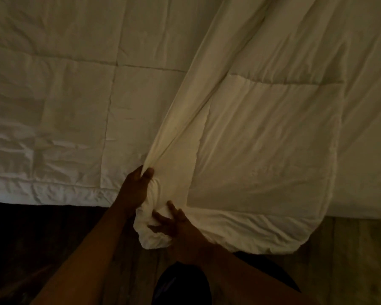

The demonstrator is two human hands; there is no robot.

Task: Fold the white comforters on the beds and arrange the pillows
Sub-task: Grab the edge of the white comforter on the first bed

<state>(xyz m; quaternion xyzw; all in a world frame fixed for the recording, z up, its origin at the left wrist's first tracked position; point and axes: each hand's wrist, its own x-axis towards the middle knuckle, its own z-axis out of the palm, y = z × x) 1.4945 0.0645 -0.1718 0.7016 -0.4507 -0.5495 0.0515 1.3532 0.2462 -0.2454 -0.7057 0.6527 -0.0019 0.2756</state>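
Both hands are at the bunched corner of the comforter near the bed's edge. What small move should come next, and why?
Probably close the right hand on the bunched corner. The left hand already pinches the white comforter, while the right hand's fingers only lie spread on it, and part of the fabric hangs past the bed's edge.

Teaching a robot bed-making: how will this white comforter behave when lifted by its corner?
Probably floppy: the comforter drapes in long creases from where the left hand bunches it. Likely light for its bulk, being puffy and quilted. The right hand steadies it.
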